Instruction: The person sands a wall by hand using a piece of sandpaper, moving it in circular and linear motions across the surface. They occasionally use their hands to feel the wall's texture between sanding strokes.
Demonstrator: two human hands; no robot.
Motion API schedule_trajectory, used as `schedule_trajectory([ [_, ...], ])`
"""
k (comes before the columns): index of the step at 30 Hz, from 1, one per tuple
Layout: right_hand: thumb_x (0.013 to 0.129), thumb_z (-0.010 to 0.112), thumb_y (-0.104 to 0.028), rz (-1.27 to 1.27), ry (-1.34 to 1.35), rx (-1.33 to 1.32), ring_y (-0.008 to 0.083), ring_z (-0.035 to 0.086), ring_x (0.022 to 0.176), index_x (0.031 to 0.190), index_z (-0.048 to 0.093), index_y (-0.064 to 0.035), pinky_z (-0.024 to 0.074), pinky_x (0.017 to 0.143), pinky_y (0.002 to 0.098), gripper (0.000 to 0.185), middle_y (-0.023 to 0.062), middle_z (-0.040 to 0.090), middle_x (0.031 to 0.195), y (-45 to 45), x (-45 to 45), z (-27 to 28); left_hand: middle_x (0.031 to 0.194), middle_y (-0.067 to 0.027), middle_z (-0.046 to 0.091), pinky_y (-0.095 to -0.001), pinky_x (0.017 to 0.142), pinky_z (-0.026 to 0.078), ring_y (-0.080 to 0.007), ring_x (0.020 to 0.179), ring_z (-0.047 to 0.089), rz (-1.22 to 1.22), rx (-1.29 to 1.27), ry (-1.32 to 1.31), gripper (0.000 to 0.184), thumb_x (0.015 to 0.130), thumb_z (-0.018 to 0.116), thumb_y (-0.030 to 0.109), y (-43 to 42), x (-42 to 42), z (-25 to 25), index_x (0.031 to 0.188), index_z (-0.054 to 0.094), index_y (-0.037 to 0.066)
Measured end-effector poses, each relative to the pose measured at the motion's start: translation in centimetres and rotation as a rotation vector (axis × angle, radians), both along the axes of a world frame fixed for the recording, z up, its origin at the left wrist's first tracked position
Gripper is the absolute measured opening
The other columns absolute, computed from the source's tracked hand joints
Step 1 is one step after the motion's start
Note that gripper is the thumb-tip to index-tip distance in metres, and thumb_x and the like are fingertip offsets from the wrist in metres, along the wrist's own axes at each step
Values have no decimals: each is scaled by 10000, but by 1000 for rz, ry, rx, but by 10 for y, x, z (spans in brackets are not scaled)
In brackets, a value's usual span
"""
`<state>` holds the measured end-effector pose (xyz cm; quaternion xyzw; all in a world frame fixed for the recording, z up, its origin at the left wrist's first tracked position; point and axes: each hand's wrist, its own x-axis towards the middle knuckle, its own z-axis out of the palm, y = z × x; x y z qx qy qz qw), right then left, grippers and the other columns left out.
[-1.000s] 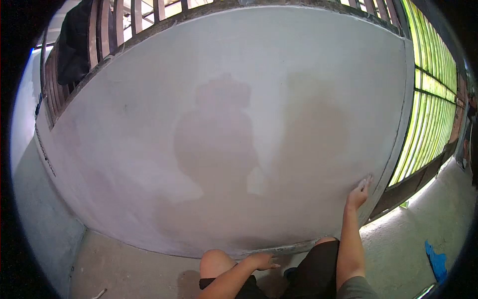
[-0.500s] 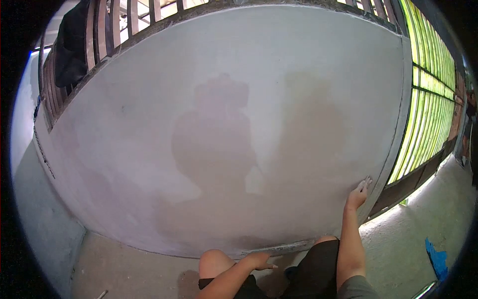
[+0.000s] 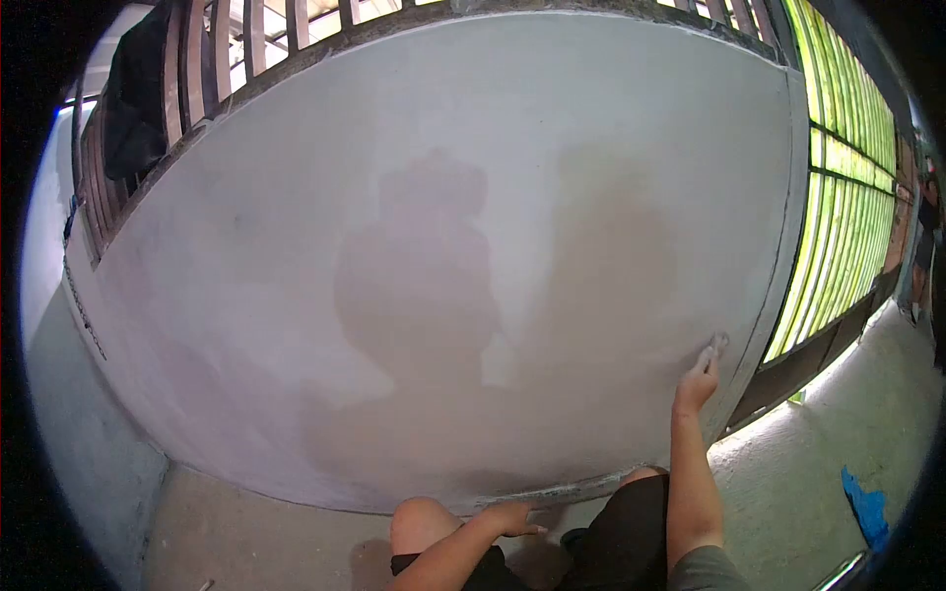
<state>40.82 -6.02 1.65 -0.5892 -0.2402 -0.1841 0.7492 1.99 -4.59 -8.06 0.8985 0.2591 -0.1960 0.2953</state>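
A smooth pale grey wall (image 3: pixel 532 89) fills most of the view in front of me. My right hand (image 3: pixel 700 378) reaches up to its lower right part, near the wall's right edge. The fingers are drawn together against the surface, and their tips look whitish and blurred. Whatever lies under them is too small to make out. Low in the middle, my left hand (image 3: pixel 509 518) hangs by my bent knee with its fingers stretched out and holds nothing. Two soft shadows fall across the wall.
Wooden bars (image 3: pixel 251 44) run along the wall's top. To the right is a slatted gate (image 3: pixel 847 197) with bright green light behind it. Blue scrap material (image 3: pixel 865 507) lies on the floor at the right. Another person (image 3: pixel 926 236) stands far off at the right edge.
My right hand has slid a little upward along the wall. My left hand has stayed by the knee. The whole view has shifted slightly.
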Motion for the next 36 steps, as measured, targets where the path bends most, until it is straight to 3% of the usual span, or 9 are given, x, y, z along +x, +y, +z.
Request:
schedule_trajectory([
  [4, 1073, 391, -243, 6, -169, -68, 296, 315, 1465, 1446, 446, 22, 263, 1178, 343, 461, 200, 352, 1558, 1, -5, 2, 1335, -279, 563, -496, 1036, 436, -418, 1253, 534, 73, 56, 102, 888, 859, 601, 664, -4, 4, -2, 1429, 443, 1],
  [10, 1066, 408, -221, -87, 269, -3, 279, 307, 1470, 1436, 451, 40, 254, 1178, 325, 455, 195, 350, 1560, 3, 10, -11, 1329, -280, 566, -494, 1018, 449, -419, 1236, 546, 42, 33, 50, 887, 866, 575, 681, 8, 1, -32, 1418, 445, -1],
  [16, 1072, 399, -246, -47, 43, -77, 287, 299, 1472, 1450, 441, 22, 260, 1178, 334, 466, 196, 322, 1573, -3, 12, -6, 1355, -256, 556, -511, 1020, 446, -432, 1220, 552, -3, 48, 41, 749, 921, 544, 633, 8, 2, -41, 1538, 316, 274],
  [18, 1073, 398, -244, -92, 286, -65, 293, 303, 1470, 1451, 440, 22, 261, 1178, 340, 464, 211, 322, 1569, 1, 24, -21, 1357, -234, 563, -516, 1020, 445, -424, 1228, 550, 49, 80, 44, 697, 925, 535, 634, 7, 3, -39, 1532, 280, 403],
  [19, 1073, 398, -244, -91, 282, -62, 293, 303, 1470, 1451, 440, 22, 261, 1178, 340, 464, 211, 322, 1569, 5, 23, -23, 1357, -234, 563, -516, 1020, 445, -424, 1228, 550, 50, 83, 40, 697, 925, 535, 634, 4, 4, -25, 1532, 280, 403],
  [21, 1072, 396, -240, -110, 107, -122, 294, 301, 1471, 1458, 432, 18, 260, 1178, 339, 465, 221, 318, 1568, 10, 15, -25, 1407, -263, 511, -497, 1055, 423, -412, 1282, 512, 31, -12, -39, 858, 881, 564, 671, -3, 1, -1, 1484, 399, 84],
  [30, 1078, 377, -277, -103, 181, -115, 302, 295, 1472, 1466, 405, 35, 266, 1176, 349, 499, 217, 303, 1575, 11, 12, -27, 1372, -258, 544, -506, 1043, 428, -415, 1262, 528, 63, 42, -27, 845, 877, 579, 655, 3, 0, -25, 1459, 426, 62],
  [33, 1077, 380, -284, -105, 136, -83, 300, 290, 1474, 1468, 398, 39, 259, 1179, 346, 507, 212, 299, 1578, 4, 5, -8, 1355, -259, 557, -513, 1030, 434, -421, 1249, 536, 41, -40, 11, 843, 873, 587, 653, -7, 2, 14, 1435, 446, 41],
  [36, 1074, 381, -238, -118, 223, -115, 310, 259, 1484, 1477, 407, 5, 254, 1189, 372, 472, 200, 286, 1586, 3, 12, -16, 1341, -263, 567, -509, 1022, 440, -419, 1240, 544, 56, 30, -23, 851, 869, 585, 659, 6, 4, -39, 1427, 453, 30],
])
